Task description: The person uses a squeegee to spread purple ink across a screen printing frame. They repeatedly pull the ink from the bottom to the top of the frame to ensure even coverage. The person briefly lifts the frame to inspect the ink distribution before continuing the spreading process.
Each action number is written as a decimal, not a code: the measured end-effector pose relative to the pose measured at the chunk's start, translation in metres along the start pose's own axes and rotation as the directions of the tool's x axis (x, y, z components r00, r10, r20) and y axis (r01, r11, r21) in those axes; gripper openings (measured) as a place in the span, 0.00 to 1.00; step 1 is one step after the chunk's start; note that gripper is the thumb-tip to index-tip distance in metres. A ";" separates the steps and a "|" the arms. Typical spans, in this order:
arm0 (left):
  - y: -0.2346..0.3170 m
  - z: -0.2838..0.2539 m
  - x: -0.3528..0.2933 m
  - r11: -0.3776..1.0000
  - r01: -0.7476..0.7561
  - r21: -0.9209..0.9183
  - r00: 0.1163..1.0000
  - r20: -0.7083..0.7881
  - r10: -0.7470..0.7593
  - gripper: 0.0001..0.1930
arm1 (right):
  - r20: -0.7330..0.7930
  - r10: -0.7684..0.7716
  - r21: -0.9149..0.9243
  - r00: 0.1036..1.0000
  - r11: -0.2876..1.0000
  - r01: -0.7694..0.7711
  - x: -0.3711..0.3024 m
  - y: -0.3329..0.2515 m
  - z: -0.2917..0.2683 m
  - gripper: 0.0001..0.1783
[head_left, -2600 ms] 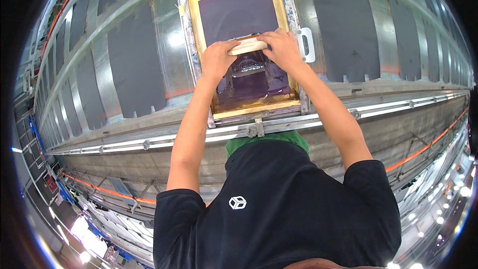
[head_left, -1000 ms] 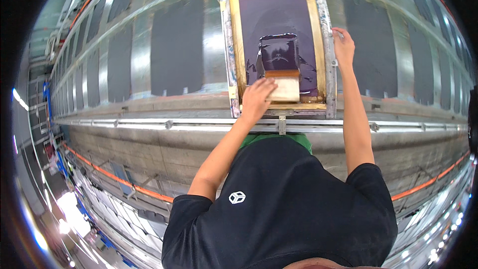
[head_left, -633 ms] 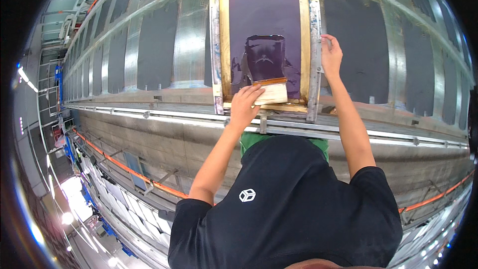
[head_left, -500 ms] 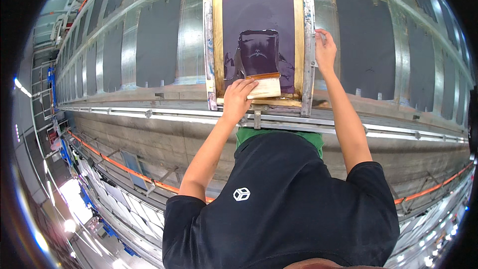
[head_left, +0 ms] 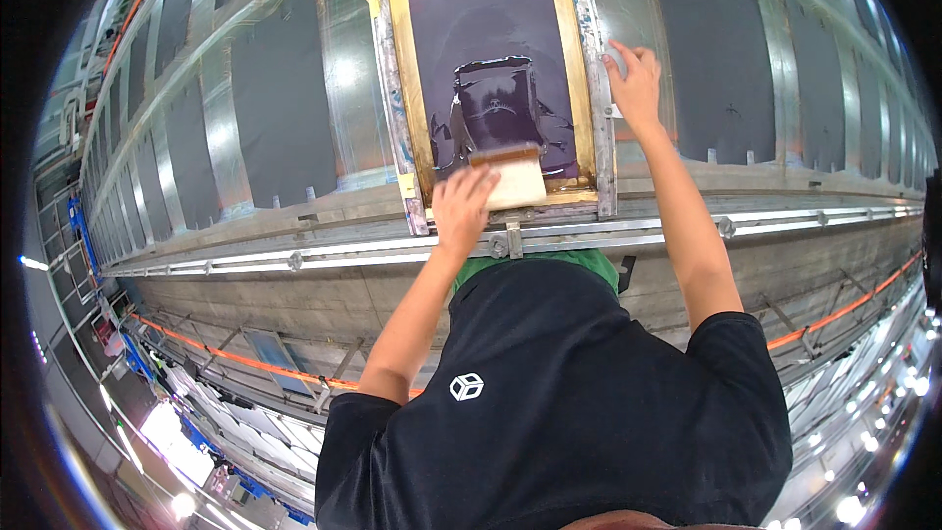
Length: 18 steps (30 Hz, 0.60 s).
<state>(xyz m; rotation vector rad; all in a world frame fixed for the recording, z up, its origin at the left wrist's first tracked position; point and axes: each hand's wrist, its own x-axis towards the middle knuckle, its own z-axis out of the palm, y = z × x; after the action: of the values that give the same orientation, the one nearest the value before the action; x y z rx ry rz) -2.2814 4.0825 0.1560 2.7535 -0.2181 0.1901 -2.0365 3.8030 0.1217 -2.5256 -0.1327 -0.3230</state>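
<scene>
A screen-printing frame (head_left: 604,152) lies in front of me, its mesh dark and bordered in yellow. Wet black ink (head_left: 496,108) pools on the mesh around a roughly square patch. My left hand (head_left: 465,204) is closed on the left end of a squeegee (head_left: 517,184) with a pale wooden handle and a brown blade. The squeegee rests low on the screen, its blade toward the ink, with the handle leaning toward me. Beside the frame's right edge is my right hand (head_left: 636,88), fingers apart and holding nothing; whether the thumb touches the frame I cannot tell.
Dark fabric panels (head_left: 285,108) lie in a row along the long table, on both sides of the frame. A metal rail (head_left: 373,247) runs along the table's near edge, close to my body. Behind me stretches an orange pipe (head_left: 235,358).
The squeegee handle has tipped lower toward me, showing more of its pale face. My right hand's fingers have spread apart. The whole view has shifted and turned slightly.
</scene>
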 end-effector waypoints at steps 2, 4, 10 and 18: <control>-0.019 0.005 0.036 0.999 0.018 0.034 0.999 -0.044 -0.017 0.29 | 0.062 -0.204 -0.051 0.977 0.977 0.207 0.002 -0.018 -0.017 0.23; -0.037 -0.001 0.083 0.990 0.085 -0.116 0.996 -0.016 -0.087 0.26 | 0.201 -0.373 0.219 0.906 0.918 0.329 0.002 -0.069 -0.039 0.27; -0.063 -0.011 0.173 0.992 -0.011 -0.123 0.998 -0.056 0.004 0.15 | 0.421 -0.442 0.073 0.792 0.887 0.456 0.014 -0.109 -0.004 0.25; -0.023 0.001 0.066 0.995 0.007 -0.095 1.000 -0.023 -0.009 0.26 | 0.399 -0.403 0.136 0.823 0.914 0.382 -0.103 -0.098 -0.024 0.29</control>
<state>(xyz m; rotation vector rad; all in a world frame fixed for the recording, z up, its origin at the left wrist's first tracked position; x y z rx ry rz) -2.2124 4.0945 0.1577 2.6564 -0.2050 0.2045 -2.1572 3.8680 0.1670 -2.4649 -0.8314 0.0781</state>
